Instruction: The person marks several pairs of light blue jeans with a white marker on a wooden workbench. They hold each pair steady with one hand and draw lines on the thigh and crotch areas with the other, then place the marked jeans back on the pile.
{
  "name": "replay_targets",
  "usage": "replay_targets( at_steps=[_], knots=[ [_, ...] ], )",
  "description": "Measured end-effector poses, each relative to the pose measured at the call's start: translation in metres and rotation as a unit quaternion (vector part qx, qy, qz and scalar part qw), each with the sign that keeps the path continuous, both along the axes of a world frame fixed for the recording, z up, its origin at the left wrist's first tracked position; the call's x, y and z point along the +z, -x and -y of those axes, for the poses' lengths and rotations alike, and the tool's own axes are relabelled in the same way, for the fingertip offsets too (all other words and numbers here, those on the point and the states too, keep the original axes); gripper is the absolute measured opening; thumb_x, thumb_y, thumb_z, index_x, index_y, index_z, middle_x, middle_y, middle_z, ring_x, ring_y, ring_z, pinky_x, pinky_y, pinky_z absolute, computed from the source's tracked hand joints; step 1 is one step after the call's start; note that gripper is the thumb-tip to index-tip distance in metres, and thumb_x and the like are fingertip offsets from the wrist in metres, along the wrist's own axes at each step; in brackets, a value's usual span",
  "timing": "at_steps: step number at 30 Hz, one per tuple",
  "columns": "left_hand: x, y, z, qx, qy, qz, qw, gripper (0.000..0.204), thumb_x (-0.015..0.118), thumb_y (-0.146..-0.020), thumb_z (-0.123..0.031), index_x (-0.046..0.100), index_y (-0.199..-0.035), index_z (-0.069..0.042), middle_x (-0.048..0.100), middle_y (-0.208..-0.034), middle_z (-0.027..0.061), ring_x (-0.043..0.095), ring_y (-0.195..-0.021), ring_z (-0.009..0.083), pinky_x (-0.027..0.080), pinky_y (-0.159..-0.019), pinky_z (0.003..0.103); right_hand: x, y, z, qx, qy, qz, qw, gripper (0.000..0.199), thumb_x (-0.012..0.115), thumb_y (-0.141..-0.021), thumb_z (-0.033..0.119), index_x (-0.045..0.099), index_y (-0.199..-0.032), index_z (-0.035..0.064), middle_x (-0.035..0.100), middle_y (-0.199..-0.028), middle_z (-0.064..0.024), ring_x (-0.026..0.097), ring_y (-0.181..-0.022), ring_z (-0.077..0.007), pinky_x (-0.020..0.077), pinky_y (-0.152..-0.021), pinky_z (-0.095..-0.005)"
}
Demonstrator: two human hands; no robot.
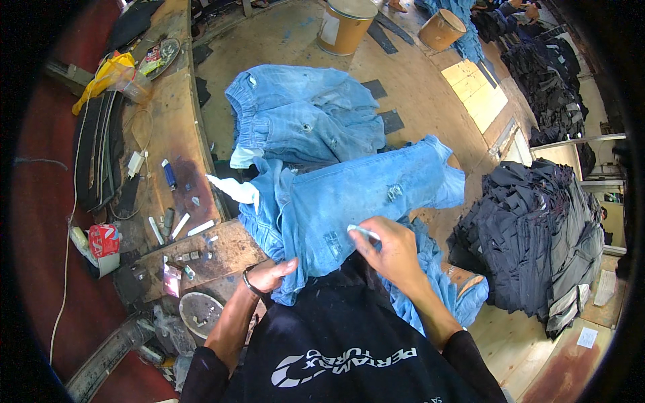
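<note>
Light-blue denim shorts (pixel 356 181) lie stretched across in front of me, the gathered waist at the left and the leg opening at the far right. Two frayed, worn patches show on the leg, and a white pocket lining (pixel 233 190) sticks out near the waist. My right hand (pixel 393 252) pinches a short white chalk-like stick (pixel 363 232), its tip close above the nearer worn patch. At the waist's near edge, my left hand (pixel 274 274) is closed on the denim, thumb on the outside and fingers mostly hidden.
More denim shorts (pixel 302 114) are stacked just beyond. Dark garments (pixel 531 235) form a tall pile at the right. On the wooden bench (pixel 228 245) at left lie several white sticks (pixel 200 228) and a blue lighter-like object (pixel 168 174); a bowl (pixel 200 314) holds small stubs. Brown drums (pixel 346 27) stand behind.
</note>
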State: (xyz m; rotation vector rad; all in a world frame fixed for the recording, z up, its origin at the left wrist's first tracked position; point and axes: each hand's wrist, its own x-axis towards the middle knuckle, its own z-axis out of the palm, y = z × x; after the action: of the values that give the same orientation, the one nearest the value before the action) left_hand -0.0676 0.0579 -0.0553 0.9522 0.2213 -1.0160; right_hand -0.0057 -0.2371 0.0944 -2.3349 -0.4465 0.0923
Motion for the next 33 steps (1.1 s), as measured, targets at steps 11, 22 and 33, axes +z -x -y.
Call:
replay_targets(
  at_steps=[11,22,33],
  knots=[
    [0.011,-0.005,0.001,0.035,0.101,0.038,0.994,0.087,0.065,-0.100,-0.053,0.035,-0.159,0.004,0.042,-0.161,0.0138,0.038,-0.150,0.0244,0.028,-0.124,0.041,-0.004,-0.015,-0.002,-0.014,-0.002,-0.042,0.999,0.021,0.076,-0.093,0.028,0.070,-0.088,0.0085,0.067,-0.076,-0.0122,0.069,-0.069,-0.0322,0.0524,-0.060,-0.0412],
    [0.022,-0.012,0.004,0.026,0.119,-0.009,0.993,0.090,0.071,-0.097,-0.050,0.034,-0.159,0.003,0.042,-0.161,0.0125,0.038,-0.150,0.0246,0.028,-0.125,0.042,-0.009,-0.021,0.001,-0.055,0.007,-0.077,0.995,0.026,0.076,-0.094,0.032,0.070,-0.090,0.0073,0.069,-0.078,-0.0128,0.069,-0.069,-0.0318,0.0526,-0.061,-0.0414],
    [0.028,-0.015,0.006,0.031,0.075,-0.008,0.997,0.115,0.078,-0.084,-0.064,0.025,-0.162,0.002,0.042,-0.161,0.0162,0.042,-0.147,0.0293,0.033,-0.123,0.046,-0.010,-0.027,0.008,0.025,0.015,-0.108,0.994,0.028,0.076,-0.094,0.033,0.068,-0.089,0.0068,0.069,-0.078,-0.0129,0.069,-0.070,-0.0316,0.0529,-0.061,-0.0411]
  ],
)
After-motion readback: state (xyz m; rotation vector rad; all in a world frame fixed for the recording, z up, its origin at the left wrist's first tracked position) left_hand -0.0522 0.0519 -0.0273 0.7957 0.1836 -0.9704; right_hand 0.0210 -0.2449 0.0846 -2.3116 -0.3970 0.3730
